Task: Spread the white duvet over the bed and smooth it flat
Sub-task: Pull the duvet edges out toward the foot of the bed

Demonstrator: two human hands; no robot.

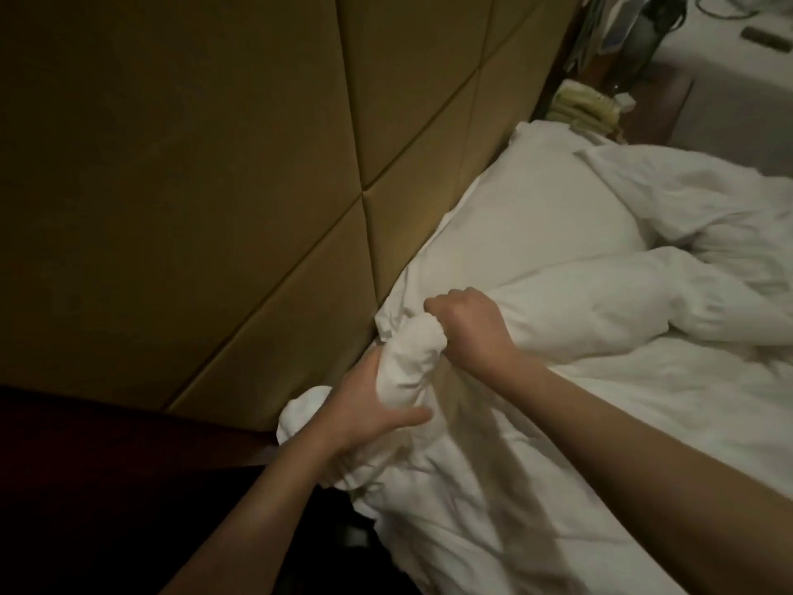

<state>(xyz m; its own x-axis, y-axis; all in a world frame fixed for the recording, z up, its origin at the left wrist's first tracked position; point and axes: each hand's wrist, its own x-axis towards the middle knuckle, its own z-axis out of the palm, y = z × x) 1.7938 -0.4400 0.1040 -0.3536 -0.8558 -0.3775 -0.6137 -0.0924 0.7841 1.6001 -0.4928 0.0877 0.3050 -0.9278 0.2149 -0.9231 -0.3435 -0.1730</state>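
Observation:
The white duvet (pixel 600 401) lies rumpled across the bed, with thick folds bunched toward the right. Its near corner is gathered into a tight roll at the head end, close to the headboard. My left hand (pixel 369 405) grips that roll from below, thumb across the cloth. My right hand (pixel 467 332) is clenched on the top of the same bunched corner. A white pillow (pixel 536 212) rests at the head of the bed, partly covered by duvet folds.
A tan padded headboard (pixel 214 186) fills the left and upper view. A dark nightstand (pixel 656 100) with folded towels (pixel 588 105) stands beyond the pillow. A second white bed (pixel 738 70) with a remote lies at top right. Dark floor lies at bottom left.

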